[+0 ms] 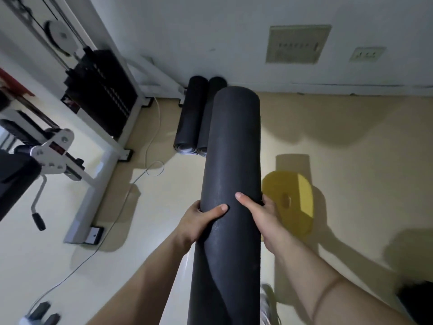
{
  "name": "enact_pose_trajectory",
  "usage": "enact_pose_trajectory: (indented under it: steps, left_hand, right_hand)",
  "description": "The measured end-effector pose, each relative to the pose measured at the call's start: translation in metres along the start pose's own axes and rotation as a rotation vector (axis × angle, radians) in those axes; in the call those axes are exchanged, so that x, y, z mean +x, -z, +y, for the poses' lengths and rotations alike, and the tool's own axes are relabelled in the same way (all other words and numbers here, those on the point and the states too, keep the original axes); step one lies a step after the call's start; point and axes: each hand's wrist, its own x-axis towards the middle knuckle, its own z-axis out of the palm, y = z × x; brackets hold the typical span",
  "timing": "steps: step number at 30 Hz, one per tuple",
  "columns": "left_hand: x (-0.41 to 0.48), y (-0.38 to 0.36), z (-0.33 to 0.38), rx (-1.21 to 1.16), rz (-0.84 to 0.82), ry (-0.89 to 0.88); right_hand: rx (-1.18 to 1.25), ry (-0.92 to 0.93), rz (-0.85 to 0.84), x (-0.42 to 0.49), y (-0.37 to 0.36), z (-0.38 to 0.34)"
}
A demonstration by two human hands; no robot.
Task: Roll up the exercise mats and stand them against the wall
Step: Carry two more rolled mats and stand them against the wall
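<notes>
Black rolled mat (230, 160) is gripped mid-frame by left hand (199, 221) and right hand (260, 214); best carried tight and stood beside the two rolls (199, 118) at the wall (210, 31).

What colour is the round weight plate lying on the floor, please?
Yellow; the weight plate shows clearly in the head view.

- No text, brand, number or sign can be read anywhere.
- Left of the grip, the red-and-black label (70, 102) on the weight machine (100, 90) carries marks too blurred to make out.
</notes>
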Motion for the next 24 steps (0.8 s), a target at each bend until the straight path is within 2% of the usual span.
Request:
enact_pose_trajectory:
  steps: [6, 14, 20, 24]
  left_hand:
    - [0.133, 0.006, 0.08, -0.022, 0.055, -0.003]
    - [0.327, 0.007, 0.161, 0.024, -0.009, 0.067]
    - [0.477, 0.008, 0.201, 0.075, 0.049, 0.104]
    - [0.581, 0.009, 0.198, 0.169, 0.043, 0.157]
  right_hand:
    - [0.05, 0.004, 0.015, 0.131, -0.01, -0.069]
    - [0.075, -0.017, 0.143, 0.315, -0.008, -0.14]
    - [0.057, -0.075, 0.241, 0.464, -0.015, -0.179]
    - [0.039, -0.083, 0.289, 0.561, -0.014, -0.178]
